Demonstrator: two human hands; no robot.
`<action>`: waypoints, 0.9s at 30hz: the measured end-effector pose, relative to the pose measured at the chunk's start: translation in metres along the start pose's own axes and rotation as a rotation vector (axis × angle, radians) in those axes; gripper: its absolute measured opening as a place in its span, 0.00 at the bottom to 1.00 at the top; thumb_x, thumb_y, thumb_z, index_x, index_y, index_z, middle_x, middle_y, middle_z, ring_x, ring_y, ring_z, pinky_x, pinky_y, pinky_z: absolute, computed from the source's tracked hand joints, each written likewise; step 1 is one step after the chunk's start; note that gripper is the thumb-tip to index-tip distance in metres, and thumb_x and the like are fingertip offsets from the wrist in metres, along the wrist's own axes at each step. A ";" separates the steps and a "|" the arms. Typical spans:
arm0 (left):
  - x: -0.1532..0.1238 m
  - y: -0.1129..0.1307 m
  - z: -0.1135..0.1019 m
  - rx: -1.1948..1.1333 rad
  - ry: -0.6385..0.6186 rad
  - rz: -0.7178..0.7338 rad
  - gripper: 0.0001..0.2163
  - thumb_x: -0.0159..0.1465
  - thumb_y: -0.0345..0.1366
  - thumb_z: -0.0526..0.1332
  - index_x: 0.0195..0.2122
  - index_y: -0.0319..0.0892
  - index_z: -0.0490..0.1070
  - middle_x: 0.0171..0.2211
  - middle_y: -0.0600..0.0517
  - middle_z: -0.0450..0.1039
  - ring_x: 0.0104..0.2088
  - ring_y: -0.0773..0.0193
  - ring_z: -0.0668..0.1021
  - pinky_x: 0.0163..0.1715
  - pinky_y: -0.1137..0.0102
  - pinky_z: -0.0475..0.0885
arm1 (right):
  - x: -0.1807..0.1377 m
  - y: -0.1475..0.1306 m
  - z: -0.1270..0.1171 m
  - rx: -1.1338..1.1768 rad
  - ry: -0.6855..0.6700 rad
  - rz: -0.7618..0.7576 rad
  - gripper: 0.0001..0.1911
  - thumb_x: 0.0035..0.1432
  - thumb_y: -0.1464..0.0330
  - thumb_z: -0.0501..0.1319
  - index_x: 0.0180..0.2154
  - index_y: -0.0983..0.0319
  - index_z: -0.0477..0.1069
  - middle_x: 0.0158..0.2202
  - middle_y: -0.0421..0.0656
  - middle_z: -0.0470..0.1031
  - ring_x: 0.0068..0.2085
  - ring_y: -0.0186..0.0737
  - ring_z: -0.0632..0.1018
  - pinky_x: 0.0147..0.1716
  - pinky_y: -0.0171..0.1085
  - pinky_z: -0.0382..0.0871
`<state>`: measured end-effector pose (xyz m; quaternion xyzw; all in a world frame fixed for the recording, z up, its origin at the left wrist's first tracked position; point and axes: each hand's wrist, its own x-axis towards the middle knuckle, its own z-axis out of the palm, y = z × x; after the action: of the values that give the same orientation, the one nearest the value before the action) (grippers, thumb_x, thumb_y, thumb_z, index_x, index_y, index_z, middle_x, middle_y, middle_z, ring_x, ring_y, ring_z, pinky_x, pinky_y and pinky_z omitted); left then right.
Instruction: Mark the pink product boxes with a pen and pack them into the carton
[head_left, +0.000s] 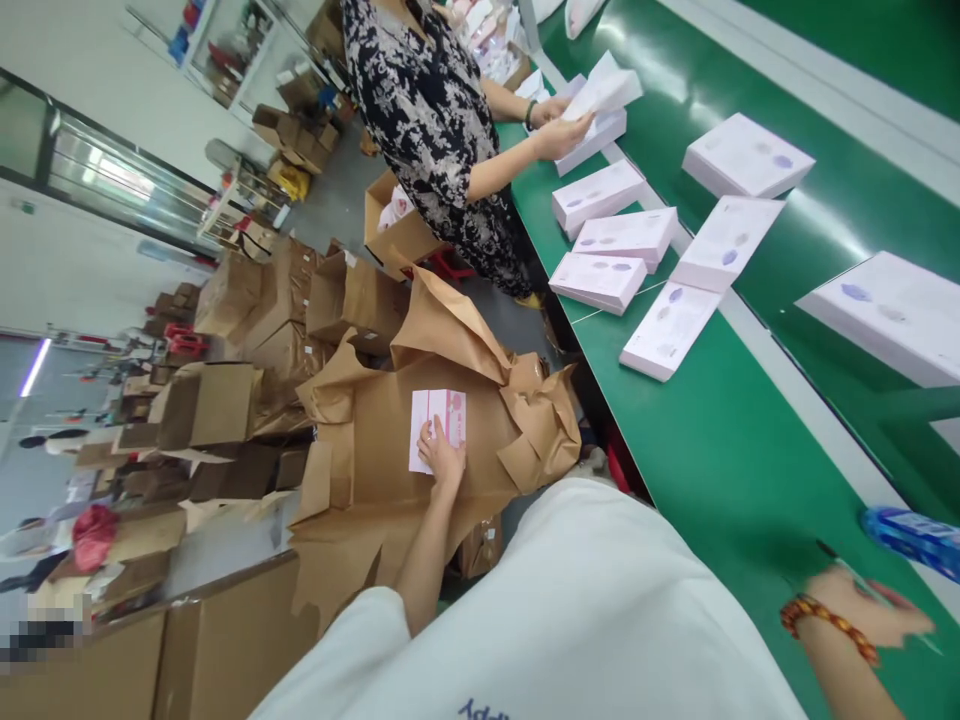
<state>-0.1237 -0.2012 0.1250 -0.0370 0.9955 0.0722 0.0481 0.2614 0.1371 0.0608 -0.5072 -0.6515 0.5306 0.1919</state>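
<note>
Green assembly bench (720, 500) alongside, crumpled kraft paper (480, 440) below: my left fingers (431, 438) lie spread on a pink-and-white card (450, 410), gripping nothing, while my right fingers (874, 612) blur beside a blue packet (911, 540), their state beyond telling.

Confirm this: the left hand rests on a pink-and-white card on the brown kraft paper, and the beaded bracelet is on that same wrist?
No: the beaded bracelet is on the right hand, not the left, as the head view shows.
</note>
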 end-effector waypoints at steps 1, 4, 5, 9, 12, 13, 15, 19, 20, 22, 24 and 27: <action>-0.003 0.001 0.004 0.002 0.006 -0.002 0.38 0.61 0.29 0.72 0.73 0.45 0.68 0.74 0.35 0.62 0.72 0.36 0.69 0.71 0.44 0.64 | 0.004 -0.004 0.006 0.040 0.036 0.046 0.31 0.44 0.48 0.74 0.19 0.44 0.50 0.10 0.33 0.47 0.10 0.43 0.53 0.18 0.51 0.47; -0.007 0.004 0.010 -0.013 0.039 -0.008 0.34 0.65 0.28 0.68 0.73 0.50 0.70 0.74 0.37 0.62 0.74 0.36 0.67 0.72 0.40 0.63 | 0.013 -0.018 0.041 0.135 0.056 0.176 0.16 0.47 0.53 0.71 0.24 0.49 0.66 0.15 0.38 0.68 0.15 0.46 0.70 0.18 0.45 0.59; -0.007 0.005 0.010 -0.030 0.049 -0.004 0.31 0.66 0.28 0.66 0.71 0.50 0.71 0.73 0.37 0.64 0.73 0.37 0.68 0.72 0.40 0.63 | 0.015 -0.025 0.058 0.158 0.024 0.203 0.13 0.46 0.54 0.70 0.25 0.51 0.69 0.16 0.38 0.70 0.17 0.45 0.71 0.19 0.43 0.62; -0.017 0.007 -0.003 -0.155 0.070 0.071 0.24 0.68 0.31 0.63 0.66 0.45 0.76 0.68 0.37 0.69 0.68 0.45 0.76 0.71 0.50 0.70 | 0.010 -0.064 0.128 0.262 -0.256 0.230 0.13 0.44 0.54 0.67 0.27 0.56 0.74 0.21 0.41 0.77 0.23 0.41 0.75 0.27 0.41 0.71; -0.038 0.007 -0.020 -0.331 0.129 0.158 0.29 0.71 0.40 0.60 0.73 0.43 0.68 0.70 0.38 0.68 0.72 0.47 0.73 0.71 0.55 0.71 | -0.007 -0.109 0.163 0.357 -0.504 0.166 0.17 0.44 0.53 0.71 0.33 0.56 0.81 0.33 0.44 0.86 0.35 0.46 0.84 0.38 0.44 0.79; -0.048 0.009 -0.026 -0.454 0.129 0.182 0.32 0.71 0.44 0.59 0.76 0.44 0.62 0.71 0.38 0.69 0.73 0.46 0.73 0.71 0.55 0.71 | -0.015 -0.125 0.168 0.391 -0.563 0.138 0.20 0.45 0.51 0.72 0.37 0.56 0.83 0.39 0.45 0.88 0.40 0.48 0.86 0.43 0.45 0.81; -0.072 0.020 -0.035 -0.770 0.044 0.203 0.38 0.71 0.51 0.58 0.80 0.47 0.53 0.72 0.40 0.70 0.72 0.44 0.75 0.69 0.54 0.74 | -0.030 -0.156 0.171 0.459 -0.662 0.083 0.27 0.48 0.48 0.73 0.47 0.56 0.84 0.51 0.46 0.88 0.51 0.50 0.86 0.51 0.45 0.82; -0.115 0.064 -0.045 -1.271 -0.499 0.147 0.45 0.65 0.62 0.65 0.79 0.54 0.54 0.70 0.42 0.74 0.68 0.40 0.78 0.68 0.48 0.74 | -0.053 -0.203 0.140 0.535 -0.838 -0.098 0.26 0.68 0.48 0.66 0.58 0.58 0.80 0.54 0.46 0.87 0.51 0.46 0.87 0.49 0.41 0.82; -0.122 0.074 -0.047 -1.317 -0.665 0.141 0.47 0.62 0.64 0.68 0.78 0.53 0.56 0.68 0.41 0.76 0.67 0.39 0.79 0.67 0.46 0.75 | -0.057 -0.211 0.127 0.507 -0.832 -0.143 0.24 0.72 0.50 0.64 0.59 0.59 0.80 0.51 0.46 0.87 0.46 0.44 0.87 0.43 0.38 0.82; -0.128 0.089 -0.051 -1.316 -0.942 0.172 0.51 0.52 0.67 0.76 0.73 0.51 0.65 0.65 0.40 0.78 0.65 0.37 0.80 0.65 0.46 0.76 | -0.065 -0.221 0.100 0.396 -0.765 -0.208 0.22 0.77 0.53 0.60 0.59 0.60 0.80 0.45 0.45 0.88 0.38 0.41 0.85 0.32 0.34 0.79; -0.129 0.097 -0.055 -1.198 -1.149 0.238 0.54 0.38 0.66 0.83 0.64 0.47 0.75 0.58 0.40 0.82 0.62 0.34 0.80 0.62 0.47 0.77 | -0.074 -0.225 0.076 0.291 -0.736 -0.277 0.21 0.79 0.54 0.58 0.56 0.58 0.82 0.42 0.43 0.87 0.36 0.40 0.85 0.30 0.34 0.78; -0.128 0.104 -0.059 -0.989 -1.276 0.294 0.43 0.36 0.63 0.85 0.48 0.41 0.81 0.48 0.41 0.84 0.56 0.34 0.82 0.59 0.46 0.78 | -0.083 -0.224 0.057 0.235 -0.662 -0.351 0.21 0.81 0.57 0.55 0.47 0.57 0.85 0.41 0.41 0.88 0.39 0.41 0.87 0.39 0.35 0.82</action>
<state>-0.0100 -0.0992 0.2109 0.1252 0.6244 0.5156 0.5732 0.1485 0.0540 0.2626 -0.1639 -0.6897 0.6957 0.1160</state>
